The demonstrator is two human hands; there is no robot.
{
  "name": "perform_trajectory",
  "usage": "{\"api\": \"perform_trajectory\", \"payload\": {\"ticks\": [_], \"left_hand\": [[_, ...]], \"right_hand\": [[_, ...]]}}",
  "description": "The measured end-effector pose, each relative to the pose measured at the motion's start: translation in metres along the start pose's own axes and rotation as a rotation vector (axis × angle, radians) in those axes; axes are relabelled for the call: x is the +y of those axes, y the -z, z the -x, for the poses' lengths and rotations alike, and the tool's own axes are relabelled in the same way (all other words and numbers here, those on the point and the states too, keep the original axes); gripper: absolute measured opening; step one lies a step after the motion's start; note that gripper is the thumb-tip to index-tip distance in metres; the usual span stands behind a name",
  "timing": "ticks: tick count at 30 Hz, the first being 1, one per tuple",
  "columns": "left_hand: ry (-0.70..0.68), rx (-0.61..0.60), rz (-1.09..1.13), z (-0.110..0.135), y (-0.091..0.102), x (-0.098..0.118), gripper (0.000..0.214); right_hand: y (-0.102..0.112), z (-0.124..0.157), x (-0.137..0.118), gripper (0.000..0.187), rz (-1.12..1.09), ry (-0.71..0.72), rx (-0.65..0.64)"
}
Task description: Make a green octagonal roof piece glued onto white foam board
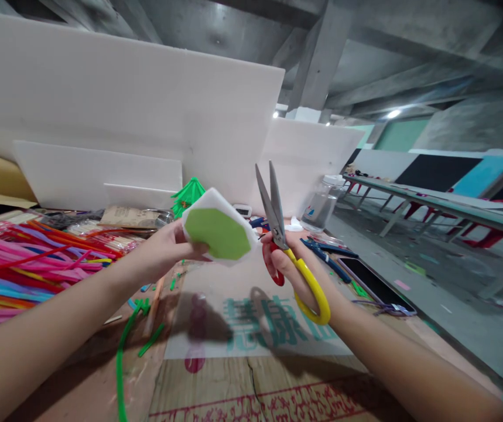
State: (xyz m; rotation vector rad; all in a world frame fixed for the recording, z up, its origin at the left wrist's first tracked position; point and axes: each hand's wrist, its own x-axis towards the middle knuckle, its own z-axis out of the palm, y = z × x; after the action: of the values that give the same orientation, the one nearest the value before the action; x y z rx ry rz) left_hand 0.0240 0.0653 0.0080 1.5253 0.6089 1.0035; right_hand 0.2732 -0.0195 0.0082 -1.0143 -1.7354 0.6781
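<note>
Green-faced white piece (216, 235), one, in left hand (174, 246); scissors (279, 234), one pair, in right hand (304, 253).

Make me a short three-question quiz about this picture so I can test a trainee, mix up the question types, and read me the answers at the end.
1. Multiple choice: what is in the left hand?
A) A phone
B) A green shape backed by white material
C) A clear bottle

2. True or false: the scissors in the right hand are fully closed.

3. Fill in the blank: the big pile of coloured strips lies on the ____ side of the picture.

Key:
1. B
2. False; they are open, tips pointing up.
3. Left
</note>
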Motion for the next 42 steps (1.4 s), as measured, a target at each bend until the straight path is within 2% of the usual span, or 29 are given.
{"api": "perform_trajectory", "payload": {"ticks": [2,4,6,8,11,16,22,25,26,28,30,32,35,42], "left_hand": [[-0.151,0.015,-0.111,0.003,0.001,-0.002,0.022],[-0.401,0.056,-0.244,0.008,0.003,-0.002,0.015],[-0.635,0.068,-0.444,0.014,0.005,0.002,0.014],[-0.765,0.041,-0.647,0.020,0.006,0.006,0.018],[-0.810,0.004,-0.760,0.026,0.005,0.012,0.020],[-0.777,0.075,-0.750,0.026,0.006,0.015,0.012],[-0.921,0.033,-0.764,0.026,0.009,0.013,0.027],[-0.857,0.175,-0.848,0.023,0.006,0.008,0.016],[-0.777,0.244,-0.839,0.021,0.005,0.007,0.009],[-0.545,0.320,-0.710,0.018,0.002,0.008,0.016],[-0.317,0.281,-0.492,0.015,0.000,0.012,0.028],[-0.182,0.206,-0.314,0.013,-0.001,0.016,0.036],[-0.125,0.198,-0.237,0.012,0.001,0.021,0.036],[-0.123,0.211,-0.192,0.011,0.004,0.020,0.042]], "right_hand": [[-0.001,0.002,-0.003,0.043,-0.045,-0.007,0.007],[-0.002,0.004,-0.006,0.042,-0.081,-0.017,0.004],[-0.004,0.005,-0.008,0.040,-0.115,-0.026,0.006],[-0.004,0.006,-0.009,0.039,-0.137,-0.034,0.012],[-0.005,0.005,-0.010,0.039,-0.141,-0.039,0.011],[-0.004,0.004,-0.006,0.040,-0.138,-0.034,0.022],[-0.002,0.004,-0.007,0.038,-0.084,-0.037,0.042],[-0.001,0.004,-0.008,0.038,-0.049,-0.011,0.026],[0.000,0.003,-0.008,0.039,-0.045,0.008,0.017],[0.001,0.003,-0.005,0.044,-0.050,0.048,-0.014],[0.002,0.002,-0.001,0.049,-0.061,0.069,-0.062],[0.003,0.002,0.002,0.051,-0.062,0.055,-0.113],[0.002,0.003,0.004,0.052,-0.048,0.028,-0.129],[0.000,0.006,0.008,0.058,0.013,-0.012,-0.134]]}}
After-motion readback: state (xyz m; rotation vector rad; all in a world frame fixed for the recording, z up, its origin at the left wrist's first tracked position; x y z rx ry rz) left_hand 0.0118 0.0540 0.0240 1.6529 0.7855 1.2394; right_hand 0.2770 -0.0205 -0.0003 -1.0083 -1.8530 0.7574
